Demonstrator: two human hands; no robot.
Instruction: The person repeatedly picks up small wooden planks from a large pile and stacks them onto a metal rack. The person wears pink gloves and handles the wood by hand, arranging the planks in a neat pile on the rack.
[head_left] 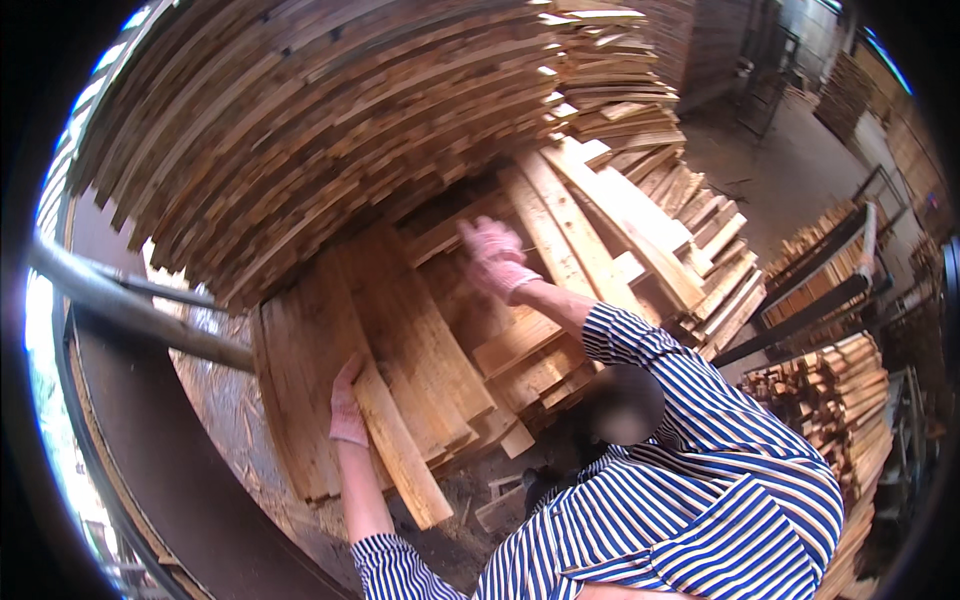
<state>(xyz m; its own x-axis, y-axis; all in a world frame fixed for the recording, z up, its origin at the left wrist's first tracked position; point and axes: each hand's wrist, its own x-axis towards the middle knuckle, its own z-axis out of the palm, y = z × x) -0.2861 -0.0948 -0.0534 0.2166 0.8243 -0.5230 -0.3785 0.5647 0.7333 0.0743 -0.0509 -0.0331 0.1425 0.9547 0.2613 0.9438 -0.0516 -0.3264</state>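
Observation:
My left hand [348,408], in a pinkish knit glove, grips the left edge of a narrow wooden board [395,440]. This board lies lengthwise on a layer of wider planks [300,370], its near end sticking out past theirs. My right hand [494,258], gloved alike, is over the middle of the wood pile, beside a gap between planks. Motion blurs its fingers, and I cannot make out whether it touches wood. Just right of it, long pale boards [570,225] lie slanting across the pile.
A tall stack of boards [330,120] rises behind the pile. A metal pipe [150,305] juts in from the left. Shorter pieces [715,250] are heaped at the right, with another wood stack [825,400] near right. Concrete floor [760,170] shows at far right.

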